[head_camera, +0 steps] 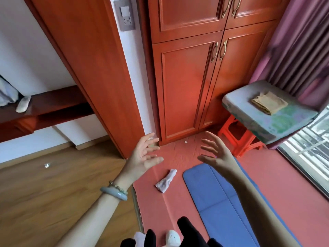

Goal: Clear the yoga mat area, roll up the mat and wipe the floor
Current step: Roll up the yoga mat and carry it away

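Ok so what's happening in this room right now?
A person stands over a blue yoga mat that lies unrolled on the red floor covering. Both the left hand and the right hand are raised, open and empty. A crumpled white cloth lies on the floor beside the mat.

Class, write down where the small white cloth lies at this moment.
In the head view, the white cloth lies crumpled on the red floor covering, just left of the blue yoga mat near its rounded far end, below the two raised hands.
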`<state>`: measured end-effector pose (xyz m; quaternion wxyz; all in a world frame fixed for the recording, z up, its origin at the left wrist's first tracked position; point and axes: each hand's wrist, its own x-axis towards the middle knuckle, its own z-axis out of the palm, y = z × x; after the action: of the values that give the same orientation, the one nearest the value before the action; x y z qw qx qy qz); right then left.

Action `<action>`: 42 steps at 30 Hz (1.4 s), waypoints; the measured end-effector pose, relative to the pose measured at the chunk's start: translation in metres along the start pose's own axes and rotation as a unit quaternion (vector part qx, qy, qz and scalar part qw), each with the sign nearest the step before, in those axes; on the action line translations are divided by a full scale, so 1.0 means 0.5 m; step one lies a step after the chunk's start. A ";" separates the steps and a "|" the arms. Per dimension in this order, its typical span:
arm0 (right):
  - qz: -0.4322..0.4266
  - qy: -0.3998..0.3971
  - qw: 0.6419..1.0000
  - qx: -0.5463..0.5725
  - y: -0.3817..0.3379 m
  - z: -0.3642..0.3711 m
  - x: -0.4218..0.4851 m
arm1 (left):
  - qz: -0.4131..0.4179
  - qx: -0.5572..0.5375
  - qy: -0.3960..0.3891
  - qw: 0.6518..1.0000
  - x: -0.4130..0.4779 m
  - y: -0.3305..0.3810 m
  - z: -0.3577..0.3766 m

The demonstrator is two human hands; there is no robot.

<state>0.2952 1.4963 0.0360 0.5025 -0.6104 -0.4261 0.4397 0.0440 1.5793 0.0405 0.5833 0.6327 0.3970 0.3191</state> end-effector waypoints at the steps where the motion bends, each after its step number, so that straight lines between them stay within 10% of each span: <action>1: 0.002 0.002 1.000 0.000 -0.001 -0.001 0.023 | -0.003 0.000 -0.004 1.000 0.026 -0.001 -0.006; 24: 0.042 0.284 0.958 0.025 -0.043 0.130 0.531 | 0.009 0.044 -0.292 0.955 0.778 -0.022 -0.237; 42: 0.083 0.484 0.871 0.035 0.032 -0.017 0.577 | 0.020 0.037 -0.476 0.879 1.066 -0.039 0.068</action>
<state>0.3766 1.7699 -0.0104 0.6286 -0.7617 -0.0623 0.1440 0.3275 2.0291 -0.0145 0.6714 0.7373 0.0707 -0.0239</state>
